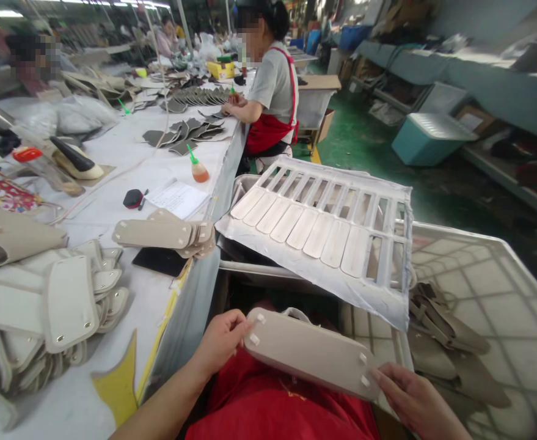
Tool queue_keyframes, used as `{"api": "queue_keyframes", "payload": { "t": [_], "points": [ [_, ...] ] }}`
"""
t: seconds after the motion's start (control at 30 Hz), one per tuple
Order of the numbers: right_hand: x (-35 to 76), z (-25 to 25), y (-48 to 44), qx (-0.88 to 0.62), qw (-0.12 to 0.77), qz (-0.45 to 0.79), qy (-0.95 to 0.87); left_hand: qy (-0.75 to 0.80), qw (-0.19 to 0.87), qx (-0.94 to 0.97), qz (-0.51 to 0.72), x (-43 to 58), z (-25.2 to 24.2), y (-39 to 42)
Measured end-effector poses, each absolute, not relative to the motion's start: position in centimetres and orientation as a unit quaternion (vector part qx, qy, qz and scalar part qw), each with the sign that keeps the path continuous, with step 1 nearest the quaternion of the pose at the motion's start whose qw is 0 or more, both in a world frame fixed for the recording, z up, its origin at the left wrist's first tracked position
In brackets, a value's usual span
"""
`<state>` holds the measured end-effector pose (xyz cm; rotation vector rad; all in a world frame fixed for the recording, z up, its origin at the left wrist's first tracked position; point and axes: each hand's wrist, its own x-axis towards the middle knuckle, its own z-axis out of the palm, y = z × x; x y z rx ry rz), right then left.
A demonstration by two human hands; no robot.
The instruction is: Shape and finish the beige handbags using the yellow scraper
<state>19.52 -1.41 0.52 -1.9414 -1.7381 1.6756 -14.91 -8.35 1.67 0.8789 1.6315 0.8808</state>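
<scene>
A long beige leather strip with rounded ends and small white tabs near each end is stretched level in front of me. My left hand pinches its left end between thumb and fingers. At the opposite end, the fingers of my right hand close on the edge. Just beyond the strip, a white slatted frame carries a row of pale oblong pieces. On the table to the left, similar beige strips lie stacked partly over a flat black object.
Whitish-grey rounded pieces pile up at left on the table, near a yellow pointed piece. A glue bottle stands farther back. At right, a white basket holds beige items. A co-worker works along the table.
</scene>
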Motion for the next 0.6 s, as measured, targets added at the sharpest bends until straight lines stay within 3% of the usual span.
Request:
{"api": "queue_keyframes", "payload": {
  "t": [0.27,0.6],
  "points": [
    [19.2,1.0,-1.5,-0.632,0.030,0.533,-0.562,0.707,0.472,0.432,0.300,-15.2,1.8,-8.4],
    [18.5,1.8,-1.6,-0.649,0.060,0.544,-0.528,0.713,0.469,0.405,0.328,-14.6,1.8,-8.9]
  ]
}}
